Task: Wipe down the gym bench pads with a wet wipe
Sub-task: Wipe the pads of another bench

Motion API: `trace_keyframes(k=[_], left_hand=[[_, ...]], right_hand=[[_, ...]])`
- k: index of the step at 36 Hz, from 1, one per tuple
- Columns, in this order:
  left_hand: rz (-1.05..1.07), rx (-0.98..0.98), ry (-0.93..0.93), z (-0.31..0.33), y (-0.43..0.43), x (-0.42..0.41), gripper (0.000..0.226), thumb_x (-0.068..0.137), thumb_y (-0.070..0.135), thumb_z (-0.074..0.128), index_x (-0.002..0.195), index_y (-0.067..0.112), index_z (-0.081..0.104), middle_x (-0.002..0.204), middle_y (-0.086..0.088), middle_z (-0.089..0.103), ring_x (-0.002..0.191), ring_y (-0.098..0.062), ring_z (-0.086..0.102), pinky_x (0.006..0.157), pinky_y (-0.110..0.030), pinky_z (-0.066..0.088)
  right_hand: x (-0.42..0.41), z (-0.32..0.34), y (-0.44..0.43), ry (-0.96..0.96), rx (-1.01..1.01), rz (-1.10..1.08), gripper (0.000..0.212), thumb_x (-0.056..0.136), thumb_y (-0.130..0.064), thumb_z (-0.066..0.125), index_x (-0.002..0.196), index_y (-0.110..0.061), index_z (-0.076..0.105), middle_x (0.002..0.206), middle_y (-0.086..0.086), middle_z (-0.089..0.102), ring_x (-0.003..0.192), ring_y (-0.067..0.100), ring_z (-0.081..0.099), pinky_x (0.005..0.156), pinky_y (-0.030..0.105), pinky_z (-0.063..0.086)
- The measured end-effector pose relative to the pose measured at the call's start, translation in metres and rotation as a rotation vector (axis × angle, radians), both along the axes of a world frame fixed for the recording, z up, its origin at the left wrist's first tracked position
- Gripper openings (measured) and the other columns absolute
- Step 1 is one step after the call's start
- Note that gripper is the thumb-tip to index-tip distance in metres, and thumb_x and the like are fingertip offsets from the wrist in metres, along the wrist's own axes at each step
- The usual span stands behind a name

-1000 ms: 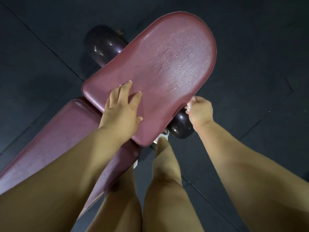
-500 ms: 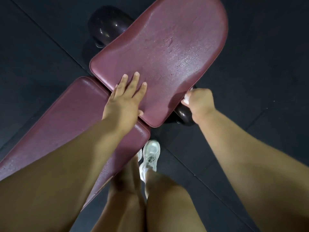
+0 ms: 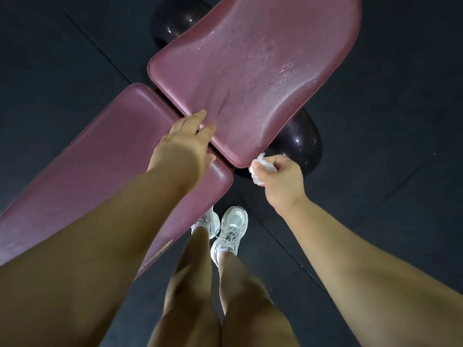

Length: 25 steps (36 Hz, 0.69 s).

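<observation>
Partly hidden wipe [image 3: 256, 174] inside right hand [image 3: 281, 182]

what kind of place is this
Probably a gym: a maroon padded bench, dark rollers under it, and a black rubber-mat floor. The right hand holds a wipe.

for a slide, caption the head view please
Left hand rests on the seat pad edge; right hand holds a crumpled wipe by its corner.

text | none legible | bench pads [image 3: 250, 71] and shoes [image 3: 231, 221] bear no readable marks
</observation>
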<state>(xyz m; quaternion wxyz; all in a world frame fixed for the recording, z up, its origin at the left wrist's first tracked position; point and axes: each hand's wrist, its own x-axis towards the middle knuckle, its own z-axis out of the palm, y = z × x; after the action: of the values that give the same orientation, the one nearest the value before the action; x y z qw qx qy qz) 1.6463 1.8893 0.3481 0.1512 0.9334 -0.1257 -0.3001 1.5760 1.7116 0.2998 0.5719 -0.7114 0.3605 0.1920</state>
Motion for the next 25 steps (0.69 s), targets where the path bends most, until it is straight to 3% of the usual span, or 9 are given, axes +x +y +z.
trace_keyframes(k=[3,6,8,12,15,19,25], left_hand=[[0.072,-0.010,-0.047,0.010,0.012,-0.023,0.048,0.087,0.021,0.064,0.133,0.014,0.050,0.141,-0.003,0.042,0.127,-0.027,0.039,0.103,-0.045,0.040],[0.064,0.089,0.016,0.010,0.028,-0.045,0.049,0.089,0.027,0.063,0.135,0.019,0.048,0.144,0.002,0.037,0.131,-0.024,0.032,0.104,-0.044,0.037],[0.048,0.107,0.036,0.007,0.040,-0.057,0.053,0.090,0.030,0.060,0.140,0.021,0.042,0.149,0.004,0.029,0.136,-0.023,0.024,0.105,-0.043,0.035],[0.002,0.133,0.097,-0.002,0.064,-0.079,0.061,0.095,0.032,0.052,0.148,0.024,0.024,0.157,0.010,0.001,0.144,-0.016,0.001,0.109,-0.042,0.031],[-0.058,0.132,0.088,-0.007,0.074,-0.087,0.067,0.095,0.035,0.049,0.150,0.028,0.012,0.157,0.014,-0.011,0.144,-0.012,-0.008,0.111,-0.039,0.029],[-0.084,0.059,-0.016,-0.009,0.082,-0.090,0.067,0.092,0.032,0.056,0.149,0.026,0.021,0.158,0.011,0.001,0.145,-0.015,0.003,0.109,-0.040,0.031],[-0.168,0.079,0.062,-0.010,0.106,-0.090,0.062,0.096,0.031,0.049,0.150,0.027,0.017,0.158,0.009,-0.006,0.145,-0.017,-0.004,0.116,-0.038,0.018]], right_hand=[[-0.005,0.006,-0.002,0.002,-0.057,0.040,0.011,0.085,-0.017,0.063,0.082,-0.007,0.067,0.064,-0.004,0.061,0.057,0.005,0.053,0.061,0.020,0.045],[0.006,0.009,-0.008,0.002,-0.103,-0.081,0.024,0.090,-0.016,0.056,0.094,0.007,0.063,0.064,-0.001,0.053,0.057,0.008,0.047,0.057,0.019,0.039],[0.014,0.008,-0.005,0.023,-0.113,-0.139,0.030,0.092,-0.018,0.051,0.084,0.010,0.056,0.070,0.007,0.048,0.065,0.016,0.045,0.057,0.025,0.036],[0.016,0.001,0.018,0.036,-0.209,-0.140,0.038,0.095,-0.020,0.043,0.058,-0.014,0.045,0.063,0.002,0.051,0.062,0.016,0.046,0.064,0.028,0.043],[0.000,-0.007,0.039,0.049,-0.226,-0.117,0.036,0.098,-0.017,0.043,0.063,-0.017,0.052,0.062,-0.003,0.053,0.065,0.016,0.052,0.070,0.029,0.046],[-0.028,-0.009,0.068,0.032,-0.274,0.048,0.030,0.100,-0.019,0.039,0.075,-0.012,0.054,0.065,-0.002,0.053,0.057,0.009,0.047,0.053,0.018,0.037],[-0.037,-0.001,0.084,0.058,-0.396,0.034,0.028,0.101,-0.020,0.036,0.082,-0.011,0.054,0.067,-0.006,0.052,0.059,0.004,0.047,0.047,0.009,0.033]])
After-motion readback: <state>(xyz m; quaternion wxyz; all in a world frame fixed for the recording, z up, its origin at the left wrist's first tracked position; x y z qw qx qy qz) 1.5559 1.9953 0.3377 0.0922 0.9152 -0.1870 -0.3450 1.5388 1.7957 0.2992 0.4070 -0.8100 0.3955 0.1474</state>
